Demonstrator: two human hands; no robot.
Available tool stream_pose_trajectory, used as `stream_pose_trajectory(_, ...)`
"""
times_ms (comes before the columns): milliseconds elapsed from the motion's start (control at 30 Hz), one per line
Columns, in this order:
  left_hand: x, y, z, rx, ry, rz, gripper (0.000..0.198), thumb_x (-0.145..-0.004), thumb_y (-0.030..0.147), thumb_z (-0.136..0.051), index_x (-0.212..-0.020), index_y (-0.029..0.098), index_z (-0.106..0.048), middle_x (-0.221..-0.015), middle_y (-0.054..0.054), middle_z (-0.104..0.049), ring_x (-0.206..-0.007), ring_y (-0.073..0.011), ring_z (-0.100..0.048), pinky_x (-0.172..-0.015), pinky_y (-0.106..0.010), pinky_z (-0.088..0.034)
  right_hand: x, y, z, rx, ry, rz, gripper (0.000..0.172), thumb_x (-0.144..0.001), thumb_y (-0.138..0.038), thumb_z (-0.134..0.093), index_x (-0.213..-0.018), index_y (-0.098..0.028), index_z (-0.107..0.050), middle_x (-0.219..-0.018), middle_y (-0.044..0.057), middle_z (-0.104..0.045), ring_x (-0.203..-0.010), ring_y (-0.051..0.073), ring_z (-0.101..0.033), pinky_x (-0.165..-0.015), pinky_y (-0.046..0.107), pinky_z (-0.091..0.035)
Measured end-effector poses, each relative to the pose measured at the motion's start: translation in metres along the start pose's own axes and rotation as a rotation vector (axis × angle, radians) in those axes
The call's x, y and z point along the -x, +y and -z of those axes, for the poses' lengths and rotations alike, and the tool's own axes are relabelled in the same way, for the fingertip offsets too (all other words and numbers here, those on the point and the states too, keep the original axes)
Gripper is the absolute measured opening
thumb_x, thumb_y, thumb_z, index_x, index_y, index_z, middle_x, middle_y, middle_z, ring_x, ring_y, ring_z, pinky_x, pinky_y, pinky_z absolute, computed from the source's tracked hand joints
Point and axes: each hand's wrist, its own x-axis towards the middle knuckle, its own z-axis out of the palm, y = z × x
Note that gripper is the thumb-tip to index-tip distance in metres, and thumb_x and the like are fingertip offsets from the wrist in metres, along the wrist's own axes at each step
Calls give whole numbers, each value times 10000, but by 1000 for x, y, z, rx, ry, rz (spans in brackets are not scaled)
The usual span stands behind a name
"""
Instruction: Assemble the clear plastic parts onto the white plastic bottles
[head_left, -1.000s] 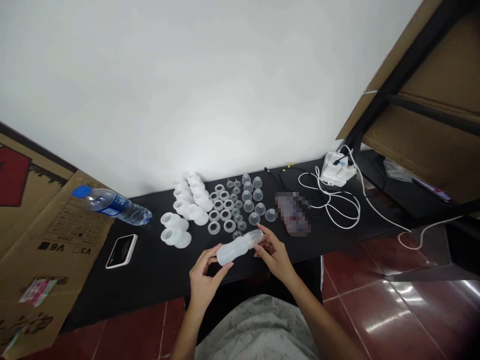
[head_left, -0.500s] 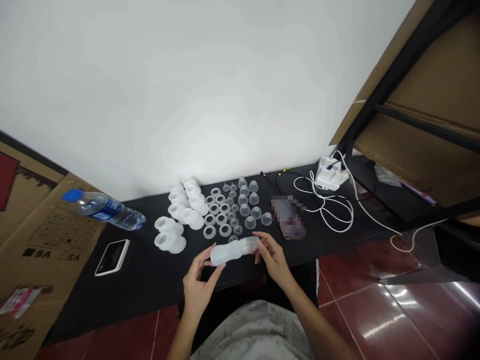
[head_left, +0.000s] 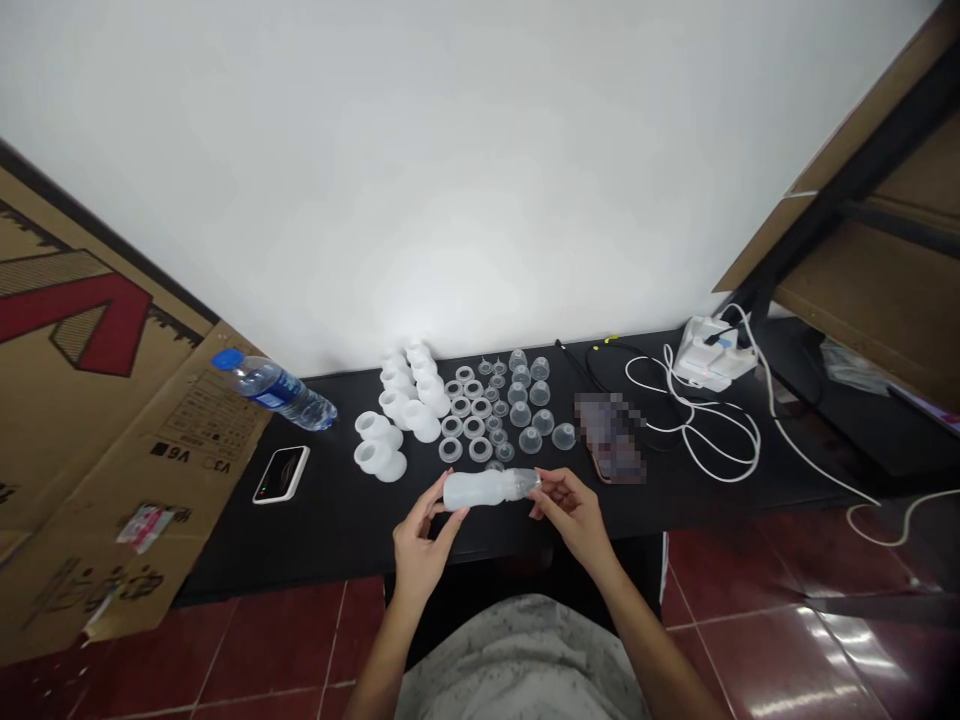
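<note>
Forearms (head_left: 392, 640) angled inward. Left hand (head_left: 421, 545) grasping baby bottle (head_left: 476, 490) by base; right hand (head_left: 576, 510) pinching clear cap (head_left: 523, 481) between thumb and fingers. Bottle sideways over tabletop (head_left: 330, 545), near front edge.

You wear a pale grey shirt (head_left: 525, 655) with darker flecks and black trousers (head_left: 459, 600) with a white side stripe (head_left: 664, 562); your hands (head_left: 421, 535) and forearms (head_left: 643, 632) are bare.

plain white wall (head_left: 450, 180) behind a long black table (head_left: 330, 530), glossy red floor tiles (head_left: 750, 575) below
</note>
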Motion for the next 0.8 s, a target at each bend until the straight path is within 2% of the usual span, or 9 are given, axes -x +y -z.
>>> stream_pose_trajectory(233,0,-2,5,24,-23,31,575,-923,460,-850,-1410,181,-729,-1413,-151,-766,-1243,-340,-781,-1089,-493,-654,-2,-3,4,-32,-79,-82,396,-877,-527,-905,-1045,-212,-734,-740,31,-793,-633,221,-785,-608,326,-642)
stream_pose_trajectory(433,0,-5,7,40,-32,35,557,-902,449,-871,-1375,178,-759,-1385,-156,-780,-1231,-351,-787,-1090,-508,-651,-1,-4,6,-29,-111,-119,407,-874,-549,-905,-957,-214,-689,-725,30,-791,-636,235,-799,-608,339,-651)
stream_pose_trajectory(667,-2,-8,9,12,-33,-61,483,-881,444,-886,-1279,177,-827,-1210,-126,-844,-1012,-274,-827,-966,-405,-693,-2,-7,8,-50,-168,-167,419,-869,-524,-917,-882,-213,-636,-725,20,-781,-625,230,-805,-584,309,-633)
stream_pose_trajectory(800,-3,-5,9,-22,-69,-59,508,-906,430,-865,-1335,165,-801,-1159,-114,-841,-966,-224,-805,-959,-363,-676,-1,-5,8,-34,-171,-170,434,-865,-534,-919,-875,-214,-627,-719,15,-773,-634,236,-810,-593,312,-638)
